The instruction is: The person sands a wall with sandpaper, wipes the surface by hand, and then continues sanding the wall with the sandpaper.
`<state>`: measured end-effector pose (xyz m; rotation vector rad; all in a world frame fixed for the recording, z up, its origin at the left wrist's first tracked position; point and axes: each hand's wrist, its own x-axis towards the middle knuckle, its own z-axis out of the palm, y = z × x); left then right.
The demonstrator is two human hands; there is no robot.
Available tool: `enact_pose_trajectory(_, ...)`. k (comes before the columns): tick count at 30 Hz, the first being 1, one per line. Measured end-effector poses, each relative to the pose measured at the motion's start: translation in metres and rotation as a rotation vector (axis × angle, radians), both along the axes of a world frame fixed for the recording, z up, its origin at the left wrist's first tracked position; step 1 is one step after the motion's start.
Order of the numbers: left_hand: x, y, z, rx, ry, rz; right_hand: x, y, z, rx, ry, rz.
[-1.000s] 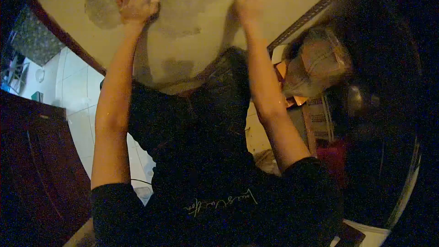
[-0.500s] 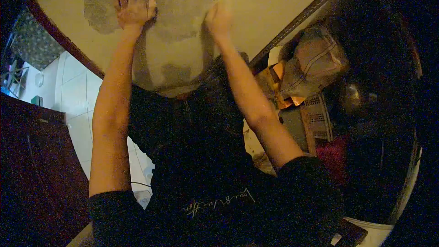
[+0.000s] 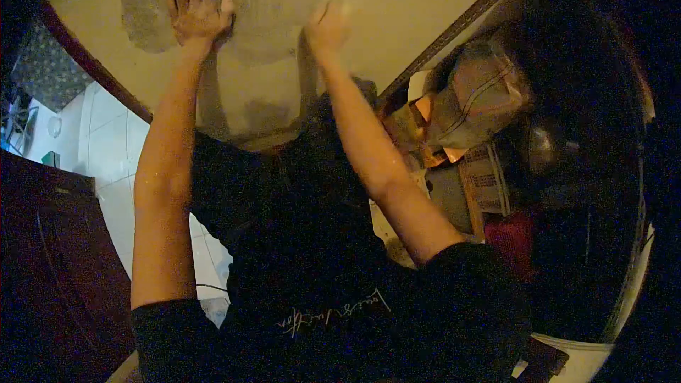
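Note:
My left hand (image 3: 201,18) lies flat with fingers spread on a pale yellowish surface (image 3: 266,85), over the edge of its uneven darker grey patch (image 3: 277,0). To the right, my right hand (image 3: 328,28) is closed like a fist at the lower edge of the patch. Motion blurs its fingers, and whatever they may hold is hidden. Both forearms throw shadows on the pale surface.
A dark edge strip (image 3: 454,32) borders the pale surface at right. Beyond it are a greyish bag (image 3: 486,89), a slatted crate (image 3: 486,184) and a red item (image 3: 509,241). White floor tiles (image 3: 110,131) and a dark red-brown panel (image 3: 64,255) are at left.
Both hands and the whole scene appear slightly further left. My right hand shifts a little left, nearer my left hand. The left hand stays flat on the surface.

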<state>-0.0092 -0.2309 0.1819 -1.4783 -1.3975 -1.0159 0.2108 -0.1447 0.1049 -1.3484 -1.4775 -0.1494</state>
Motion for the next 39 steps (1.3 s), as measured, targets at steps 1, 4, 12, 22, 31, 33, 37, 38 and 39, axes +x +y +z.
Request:
enact_pose_trajectory(1,-0.003,0.002,-0.002,0.017,-0.001,0.002,-0.002,-0.023,-0.01,-0.052,-0.031,0.11)
enact_pose_trajectory(4,-0.01,0.004,0.0,0.075,0.004,0.014,-0.002,-0.059,-0.002,-0.13,0.013,0.306)
enact_pose_trajectory(12,0.015,-0.013,0.016,0.104,0.126,0.007,0.015,-0.003,0.059,0.131,0.031,0.024)
enact_pose_trajectory(22,0.01,0.002,-0.003,0.084,0.023,0.038,0.013,-0.042,-0.011,-0.151,-0.028,0.274)
enact_pose_trajectory(31,0.018,0.009,0.007,0.149,0.118,0.044,0.014,-0.025,-0.027,0.088,-0.092,0.302)
enact_pose_trajectory(33,0.017,0.014,-0.003,0.086,0.021,-0.037,0.01,-0.038,-0.046,0.228,-0.131,0.181)
enact_pose_trajectory(37,0.017,0.016,-0.003,0.103,0.049,0.005,0.022,-0.04,-0.009,-0.447,-0.303,0.246)
enact_pose_trajectory(38,0.013,0.014,-0.003,0.099,0.053,0.012,0.021,-0.03,0.003,-0.298,-0.166,0.196)
enact_pose_trajectory(39,0.012,0.011,-0.007,0.089,0.052,0.021,0.021,-0.023,0.014,-0.156,-0.033,0.148)
